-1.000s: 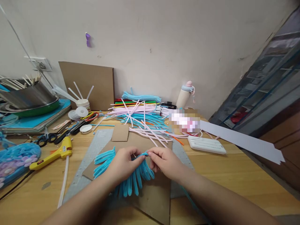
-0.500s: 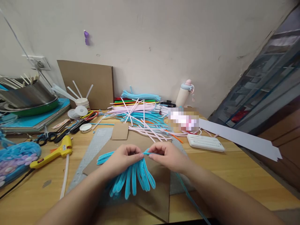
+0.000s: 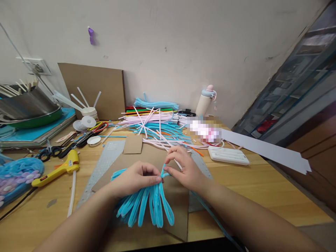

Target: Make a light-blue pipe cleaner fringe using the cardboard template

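Note:
A bunch of looped blue pipe cleaners (image 3: 141, 206) fans out below my hands, its loops pointing down and toward me. My left hand (image 3: 140, 178) is closed on the gathered top of this bunch, thumb and forefinger pinching it. My right hand (image 3: 183, 169) pinches a blue pipe cleaner end (image 3: 163, 170) that sticks up where the loops meet, just beside my left fingertips. The right fingers partly hide that end. Beneath the bunch lies a piece of brown cardboard (image 3: 178, 210) on a grey cutting mat (image 3: 111, 148).
A yellow glue gun (image 3: 61, 169) and black scissors (image 3: 49, 151) lie at left, near a blue flowered piece (image 3: 21, 175). Pink and blue pipe cleaners (image 3: 154, 122) are heaped at the back. A bottle (image 3: 204, 101) stands by the wall; a white power bank (image 3: 228, 155) lies at right.
My right hand has tipped upward, turning the pipe cleaner end from lying sideways to pointing up. The left hand keeps its pinch. The view has shifted slightly.

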`<state>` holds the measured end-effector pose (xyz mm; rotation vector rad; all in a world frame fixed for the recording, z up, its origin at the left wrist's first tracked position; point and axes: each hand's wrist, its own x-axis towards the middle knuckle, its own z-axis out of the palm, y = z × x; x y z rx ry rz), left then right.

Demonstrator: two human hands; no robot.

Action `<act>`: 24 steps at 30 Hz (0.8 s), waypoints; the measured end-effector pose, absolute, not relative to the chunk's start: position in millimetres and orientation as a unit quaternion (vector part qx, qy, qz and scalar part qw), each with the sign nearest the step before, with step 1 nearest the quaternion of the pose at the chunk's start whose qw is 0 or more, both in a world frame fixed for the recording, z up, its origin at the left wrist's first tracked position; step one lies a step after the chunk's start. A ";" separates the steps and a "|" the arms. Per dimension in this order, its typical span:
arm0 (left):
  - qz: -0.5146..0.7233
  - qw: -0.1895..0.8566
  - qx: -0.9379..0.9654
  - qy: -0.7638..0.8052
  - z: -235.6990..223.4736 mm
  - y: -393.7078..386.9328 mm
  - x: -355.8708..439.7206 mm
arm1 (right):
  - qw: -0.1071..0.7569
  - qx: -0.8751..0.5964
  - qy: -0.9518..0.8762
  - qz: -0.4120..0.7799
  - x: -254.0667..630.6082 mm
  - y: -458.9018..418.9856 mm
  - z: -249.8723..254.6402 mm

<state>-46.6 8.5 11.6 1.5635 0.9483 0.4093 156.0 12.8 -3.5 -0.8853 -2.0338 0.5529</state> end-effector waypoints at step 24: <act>0.310 0.441 0.699 0.470 -0.9 8.4 -38.2 | 0.376 -0.415 -0.530 0.637 132.3 0.4 -15.5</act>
